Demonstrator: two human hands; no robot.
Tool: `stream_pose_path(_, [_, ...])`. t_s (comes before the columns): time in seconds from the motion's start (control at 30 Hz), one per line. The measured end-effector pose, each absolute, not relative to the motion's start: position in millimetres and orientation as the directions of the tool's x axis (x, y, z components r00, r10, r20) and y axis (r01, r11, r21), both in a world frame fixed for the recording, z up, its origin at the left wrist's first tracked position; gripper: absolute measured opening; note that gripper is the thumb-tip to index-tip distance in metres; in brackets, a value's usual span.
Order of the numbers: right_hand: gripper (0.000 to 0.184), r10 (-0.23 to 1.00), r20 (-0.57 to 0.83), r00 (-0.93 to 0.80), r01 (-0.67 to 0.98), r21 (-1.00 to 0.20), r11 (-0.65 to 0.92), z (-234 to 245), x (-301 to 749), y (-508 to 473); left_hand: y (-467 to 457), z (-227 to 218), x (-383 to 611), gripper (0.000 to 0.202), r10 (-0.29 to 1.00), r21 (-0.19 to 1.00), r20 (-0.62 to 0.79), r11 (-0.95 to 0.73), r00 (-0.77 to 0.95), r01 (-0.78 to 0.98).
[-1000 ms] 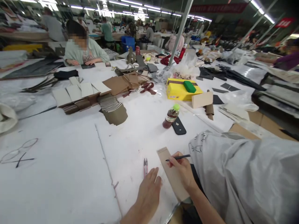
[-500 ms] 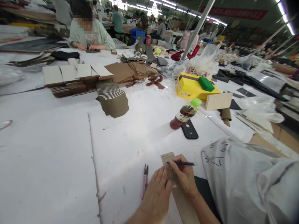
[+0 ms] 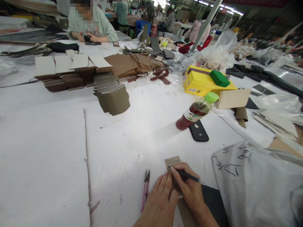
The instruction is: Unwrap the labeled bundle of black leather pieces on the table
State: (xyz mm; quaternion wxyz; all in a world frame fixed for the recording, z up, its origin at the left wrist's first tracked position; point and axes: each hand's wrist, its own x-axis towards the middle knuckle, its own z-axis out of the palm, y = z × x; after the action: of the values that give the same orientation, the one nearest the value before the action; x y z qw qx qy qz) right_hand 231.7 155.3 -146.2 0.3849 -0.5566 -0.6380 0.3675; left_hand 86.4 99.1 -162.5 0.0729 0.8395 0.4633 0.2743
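In my right hand (image 3: 193,190) is a dark pen (image 3: 188,176), its tip touching a narrow tan card (image 3: 172,160) near the far end. Small writing shows on that card, too fine to read. My left hand (image 3: 161,198) lies flat over the card's left side, fingers stretched out and pressing it to the white table. Thread snips (image 3: 145,189) with pink handles rest just left of this hand. Under my right forearm sits a dark sheet (image 3: 214,200), and a longer tan strip (image 3: 186,212) runs toward me between my wrists.
A bottle of dark red drink (image 3: 193,114) stands by a black phone (image 3: 199,131). Behind are a yellow box (image 3: 196,82) with a green block (image 3: 220,78) on it. Fanned olive pieces (image 3: 113,100) lie left. White cloth (image 3: 258,186) covers the right. A person (image 3: 104,23) sits opposite.
The pen's back end has dropped and now slants toward me, its tip still on the card. The view has tilted down a little. The person opposite has raised part of a dark object.
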Motion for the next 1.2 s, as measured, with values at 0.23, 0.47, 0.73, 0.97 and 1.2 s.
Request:
stream_pose_path(0.23, [0.010, 0.996, 0.057, -0.064, 0.450, -0.890, 0.080, -144.1, 229.7, 157.3, 99.1, -164.4, 87.0, 0.018, 0.815, 0.374, 0.419, -0.557, 0.401, 0.742])
stream_pose_path(0.47, [0.012, 0.999, 0.020, -0.030, 0.452, -0.891, 0.031, -146.3, 229.6, 156.1, 99.0, -165.4, 87.6, 0.014, 0.816, 0.386, 0.439, -0.550, 0.377, 0.741])
stream_pose_path(0.73, [0.016, 1.000, 0.000, -0.003, 0.441, -0.898, 0.002, -142.2, 228.0, 157.8, 99.2, -164.9, 86.8, 0.014, 0.815, 0.385, 0.448, -0.547, 0.367, 0.743])
stream_pose_path(0.97, [0.018, 1.000, -0.008, 0.020, 0.440, -0.898, -0.016, -143.3, 226.2, 158.6, 100.7, -164.3, 87.4, 0.013, 0.809, 0.372, 0.465, -0.548, 0.361, 0.750])
stream_pose_path(1.2, [0.019, 0.999, -0.016, 0.041, 0.454, -0.890, -0.033, -143.1, 227.4, 158.2, 99.9, -167.3, 88.3, 0.011, 0.809, 0.386, 0.464, -0.552, 0.361, 0.739])
